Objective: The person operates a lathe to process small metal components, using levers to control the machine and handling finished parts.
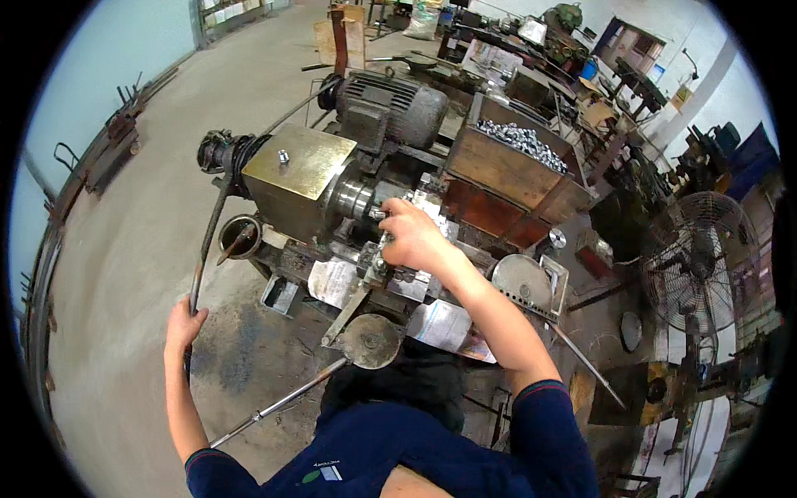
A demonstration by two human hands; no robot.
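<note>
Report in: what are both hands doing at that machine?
Left hand gripping long dark metal lever. Right hand at small grey metal lathe's chuck, fingers curled there. Nothing blocking.

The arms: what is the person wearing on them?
Short dark blue sleeves with a thin red and green trim at the cuff. The forearms are bare. The left hand and right hand have no gloves, and no watch or rings show.

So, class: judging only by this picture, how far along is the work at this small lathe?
Done: the wooden bin behind the lathe holds a heap of shiny metal pieces. In hand: the right hand is at the spindle end by the chuck, and the left hand holds the long lever. Left: cannot be judged; no stock of unworked pieces can be made out.
</note>
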